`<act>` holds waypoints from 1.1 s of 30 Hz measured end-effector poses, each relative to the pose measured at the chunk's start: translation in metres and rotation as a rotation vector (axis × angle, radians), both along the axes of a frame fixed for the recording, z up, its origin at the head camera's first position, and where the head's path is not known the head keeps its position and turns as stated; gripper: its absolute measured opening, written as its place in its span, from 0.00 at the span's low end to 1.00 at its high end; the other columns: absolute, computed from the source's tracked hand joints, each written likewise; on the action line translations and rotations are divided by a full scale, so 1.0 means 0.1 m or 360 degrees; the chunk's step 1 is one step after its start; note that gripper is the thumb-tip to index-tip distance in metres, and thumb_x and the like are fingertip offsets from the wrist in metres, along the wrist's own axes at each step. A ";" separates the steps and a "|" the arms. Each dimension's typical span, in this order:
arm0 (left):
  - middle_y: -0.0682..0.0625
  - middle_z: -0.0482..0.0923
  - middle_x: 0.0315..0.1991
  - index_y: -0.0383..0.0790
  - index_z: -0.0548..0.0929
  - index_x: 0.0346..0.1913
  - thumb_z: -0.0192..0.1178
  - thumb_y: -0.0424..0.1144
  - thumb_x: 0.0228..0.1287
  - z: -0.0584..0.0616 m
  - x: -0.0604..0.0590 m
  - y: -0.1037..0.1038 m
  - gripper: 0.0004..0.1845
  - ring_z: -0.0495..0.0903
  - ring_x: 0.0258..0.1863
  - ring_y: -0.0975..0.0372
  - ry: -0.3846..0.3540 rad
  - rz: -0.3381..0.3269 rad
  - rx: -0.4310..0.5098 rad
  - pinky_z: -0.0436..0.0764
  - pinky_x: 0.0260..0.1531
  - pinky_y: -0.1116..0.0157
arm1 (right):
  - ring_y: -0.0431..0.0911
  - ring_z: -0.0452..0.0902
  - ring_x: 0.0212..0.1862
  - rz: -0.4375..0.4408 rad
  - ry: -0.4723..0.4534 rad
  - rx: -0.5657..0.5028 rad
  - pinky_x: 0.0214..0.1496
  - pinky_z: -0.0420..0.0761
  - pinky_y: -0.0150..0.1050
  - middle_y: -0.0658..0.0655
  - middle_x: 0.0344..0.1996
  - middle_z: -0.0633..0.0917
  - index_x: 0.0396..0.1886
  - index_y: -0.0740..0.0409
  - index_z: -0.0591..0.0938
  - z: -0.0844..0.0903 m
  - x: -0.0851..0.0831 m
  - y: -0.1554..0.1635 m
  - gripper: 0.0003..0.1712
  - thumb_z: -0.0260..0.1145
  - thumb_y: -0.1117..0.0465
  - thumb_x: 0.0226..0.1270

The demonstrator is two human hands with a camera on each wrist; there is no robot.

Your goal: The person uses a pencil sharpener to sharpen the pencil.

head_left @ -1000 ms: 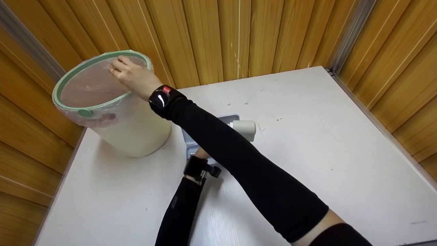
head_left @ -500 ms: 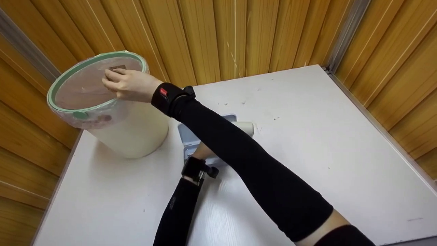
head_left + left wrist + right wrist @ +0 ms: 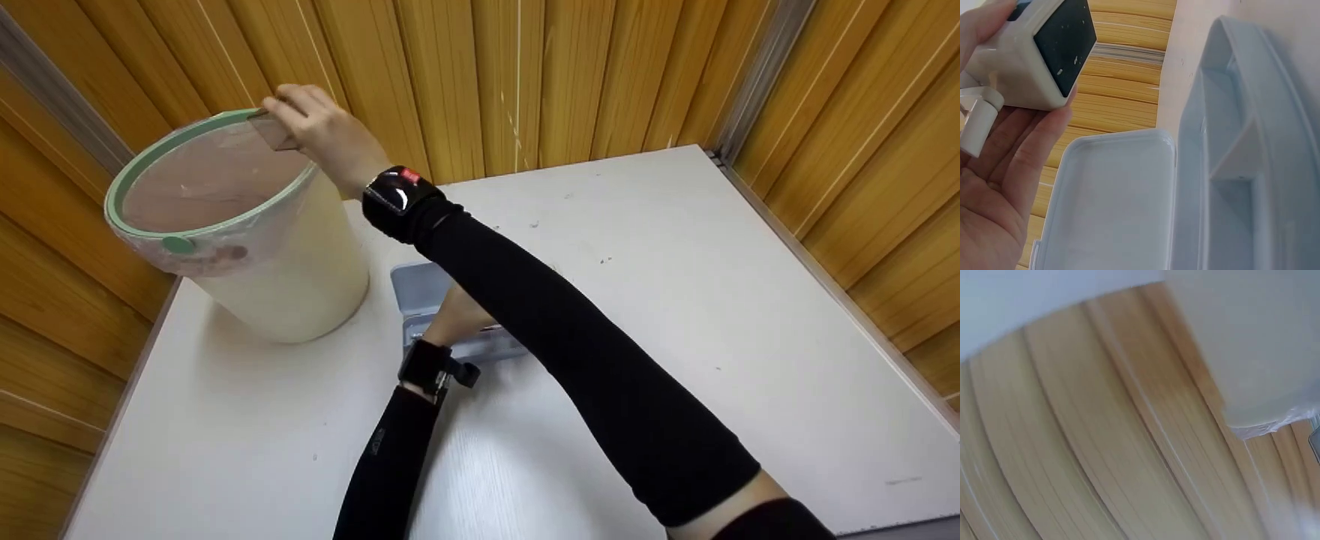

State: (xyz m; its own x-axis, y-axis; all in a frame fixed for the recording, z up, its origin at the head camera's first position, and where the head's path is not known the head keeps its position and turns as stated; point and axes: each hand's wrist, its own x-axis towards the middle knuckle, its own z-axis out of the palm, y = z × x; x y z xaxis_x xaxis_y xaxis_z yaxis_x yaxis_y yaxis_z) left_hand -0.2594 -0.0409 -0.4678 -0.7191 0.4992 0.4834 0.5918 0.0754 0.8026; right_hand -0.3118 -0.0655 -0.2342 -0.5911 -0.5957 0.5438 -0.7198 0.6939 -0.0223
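Observation:
In the head view my right hand (image 3: pixel 322 127) pinches a small see-through, smoke-brown tray (image 3: pixel 274 130), which looks like a pencil sharpener's shavings drawer. It is tilted at the far right rim of a cream trash bin (image 3: pixel 300 277) with a green rim and clear liner. My left hand (image 3: pixel 1002 169) grips a white crank pencil sharpener (image 3: pixel 1016 73) with a dark, flecked end face. Under that hand lies an open light-blue pencil case (image 3: pixel 1123 197), its divided tray beside the raised lid. From the head, my right forearm hides the sharpener and part of the case.
Dark specks (image 3: pixel 606 260) are scattered on the white table (image 3: pixel 712 322). Wood-panelled walls (image 3: pixel 480 82) enclose the back and both sides. The right wrist view shows the bin (image 3: pixel 1252 337) blurred, close by.
My right hand has moved from over the bin's opening up and right to its rim, bringing the brown tray into clearer sight. The white sharpener has gone out of the head view behind my forearm.

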 end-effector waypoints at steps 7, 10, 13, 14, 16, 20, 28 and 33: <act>0.42 0.88 0.39 0.35 0.86 0.43 0.77 0.34 0.46 0.11 0.07 0.01 0.19 0.88 0.39 0.54 -0.0223 0.0049 -0.0195 0.86 0.44 0.58 | 0.44 0.77 0.60 0.0028 -0.0710 -0.0995 0.60 0.73 0.22 0.56 0.62 0.79 0.65 0.59 0.75 0.02 -0.09 0.39 0.34 0.74 0.62 0.57; 0.45 0.89 0.42 0.37 0.86 0.45 0.77 0.34 0.46 0.09 0.05 -0.01 0.20 0.88 0.40 0.57 -0.0347 0.0063 -0.0191 0.86 0.44 0.58 | 0.46 0.82 0.54 0.0076 -0.0863 -0.1218 0.55 0.79 0.25 0.58 0.56 0.83 0.61 0.62 0.77 -0.02 -0.07 0.60 0.33 0.76 0.64 0.53; 0.45 0.89 0.41 0.38 0.86 0.46 0.77 0.34 0.45 0.10 0.05 -0.02 0.21 0.88 0.40 0.59 -0.0345 0.0092 -0.0185 0.86 0.44 0.62 | 0.49 0.84 0.52 0.0146 -0.0987 -0.1351 0.53 0.81 0.28 0.61 0.54 0.84 0.59 0.65 0.78 -0.11 -0.06 0.83 0.32 0.76 0.68 0.52; 0.46 0.89 0.41 0.38 0.86 0.45 0.77 0.34 0.45 0.10 0.04 -0.03 0.21 0.88 0.39 0.59 -0.0332 0.0101 -0.0187 0.86 0.44 0.63 | 0.50 0.84 0.53 0.0173 -0.1013 -0.1377 0.53 0.82 0.29 0.62 0.54 0.84 0.59 0.66 0.78 -0.14 -0.05 0.91 0.32 0.76 0.69 0.52; 0.45 0.89 0.40 0.37 0.86 0.45 0.78 0.34 0.44 0.11 0.03 -0.04 0.21 0.88 0.39 0.59 -0.0303 0.0123 -0.0196 0.85 0.43 0.65 | 0.52 0.85 0.53 0.0215 -0.1058 -0.1411 0.53 0.83 0.32 0.65 0.54 0.84 0.59 0.69 0.78 -0.21 -0.02 1.06 0.32 0.76 0.71 0.52; 0.43 0.89 0.41 0.36 0.86 0.45 0.79 0.34 0.43 0.12 0.02 -0.08 0.22 0.88 0.39 0.57 -0.0302 0.0148 -0.0201 0.86 0.44 0.64 | 0.53 0.84 0.54 0.0249 -0.1139 -0.1452 0.56 0.82 0.35 0.66 0.55 0.83 0.59 0.70 0.78 -0.36 0.07 1.38 0.31 0.75 0.73 0.53; 0.43 0.88 0.44 0.35 0.85 0.50 0.78 0.33 0.45 0.21 -0.04 -0.22 0.25 0.87 0.44 0.56 -0.0316 0.0167 -0.0163 0.85 0.47 0.61 | 0.51 0.85 0.52 0.0252 -0.1166 -0.1486 0.54 0.84 0.37 0.67 0.54 0.83 0.58 0.69 0.79 -0.62 0.29 1.92 0.29 0.73 0.74 0.54; 0.43 0.87 0.45 0.36 0.85 0.50 0.78 0.36 0.45 0.29 -0.07 -0.35 0.26 0.87 0.45 0.56 -0.0322 0.0219 -0.0145 0.85 0.48 0.63 | 0.45 0.86 0.48 0.0194 -0.1180 -0.1525 0.51 0.84 0.35 0.62 0.51 0.85 0.58 0.69 0.79 -0.77 0.41 2.16 0.29 0.74 0.74 0.53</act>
